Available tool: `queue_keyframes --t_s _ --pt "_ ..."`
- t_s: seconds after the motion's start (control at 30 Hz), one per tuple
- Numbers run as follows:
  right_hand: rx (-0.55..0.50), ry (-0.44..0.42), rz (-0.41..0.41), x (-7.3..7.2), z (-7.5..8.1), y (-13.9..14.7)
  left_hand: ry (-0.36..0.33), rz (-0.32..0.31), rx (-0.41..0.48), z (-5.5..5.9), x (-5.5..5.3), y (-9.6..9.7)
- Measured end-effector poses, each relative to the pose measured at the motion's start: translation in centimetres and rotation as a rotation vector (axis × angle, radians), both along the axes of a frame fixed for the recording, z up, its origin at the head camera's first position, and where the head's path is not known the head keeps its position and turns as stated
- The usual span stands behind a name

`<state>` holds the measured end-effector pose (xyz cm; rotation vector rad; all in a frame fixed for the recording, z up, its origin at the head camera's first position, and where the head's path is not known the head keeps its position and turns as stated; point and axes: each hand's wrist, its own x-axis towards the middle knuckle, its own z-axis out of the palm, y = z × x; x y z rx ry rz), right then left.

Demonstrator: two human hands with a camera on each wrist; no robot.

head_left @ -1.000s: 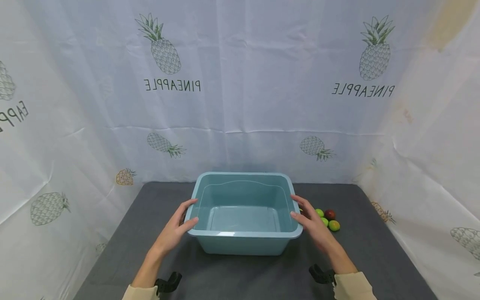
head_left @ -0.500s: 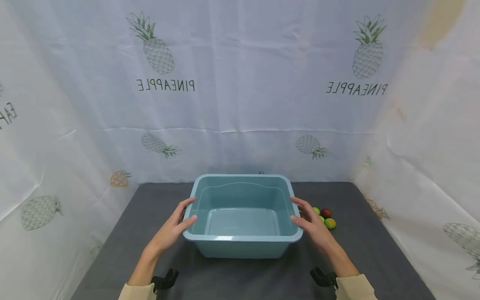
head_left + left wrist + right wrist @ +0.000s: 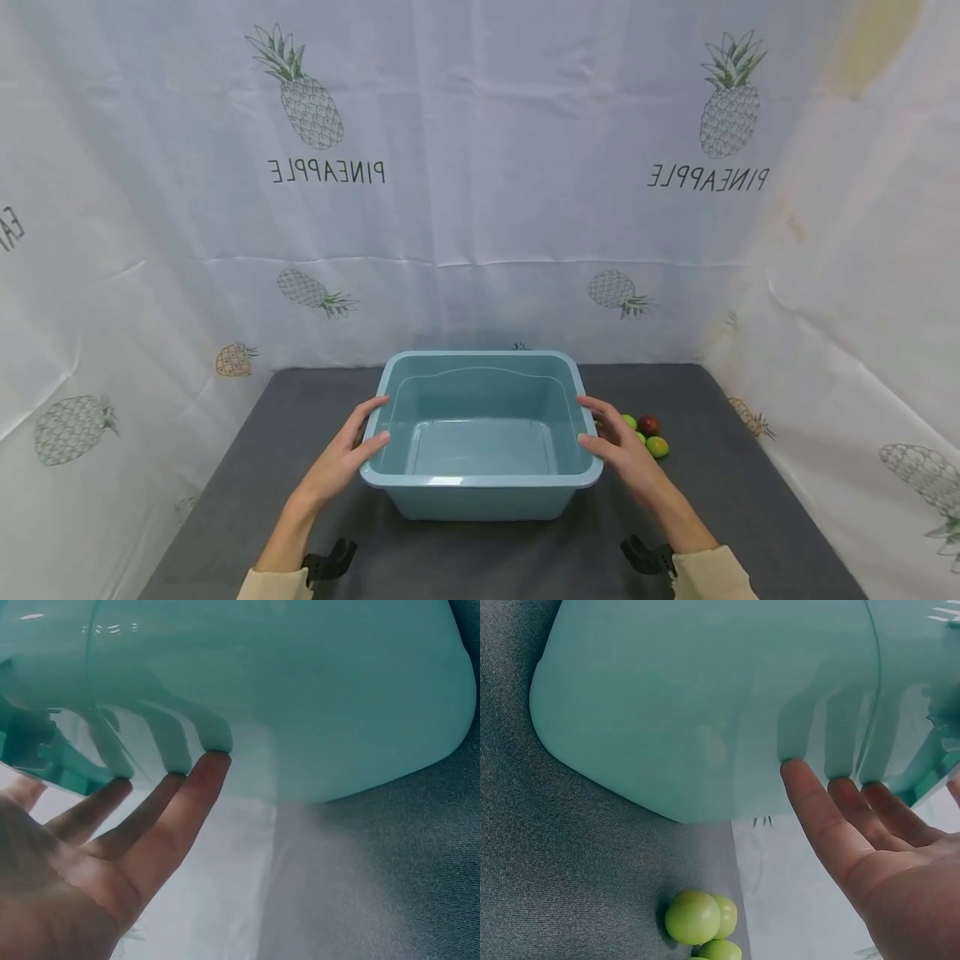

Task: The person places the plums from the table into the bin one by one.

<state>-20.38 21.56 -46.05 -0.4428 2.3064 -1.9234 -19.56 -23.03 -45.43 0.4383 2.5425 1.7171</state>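
Note:
A light teal plastic basin stands upright on the dark table, its inner floor visible from above. On its left side my left hand grips the rim, with the thumb and index fingertip over the edge. In the left wrist view, the other fingers press against the outer wall below. My right hand holds the opposite rim in the same way, its lower fingers touching the wall from outside. Just beyond the right hand lie several small round fruits, including green ones and a dark red one.
A dark grey cloth covers the table. White curtains printed with pineapples hang behind it and along both sides. A black strap mount sits at the left wrist, and another black mount at the right.
The basin has shifted slightly toward me and a little right over the table, both hands staying on its rim. The head view has also turned slightly. The fruits look unmoved.

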Motion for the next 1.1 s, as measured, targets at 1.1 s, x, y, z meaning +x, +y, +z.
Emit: queue_keyframes --t_s 1.1 --pt "0.002 -0.024 0.027 -0.9 -0.1 -0.8 -0.004 0.013 0.002 0.3 -0.5 -0.8"
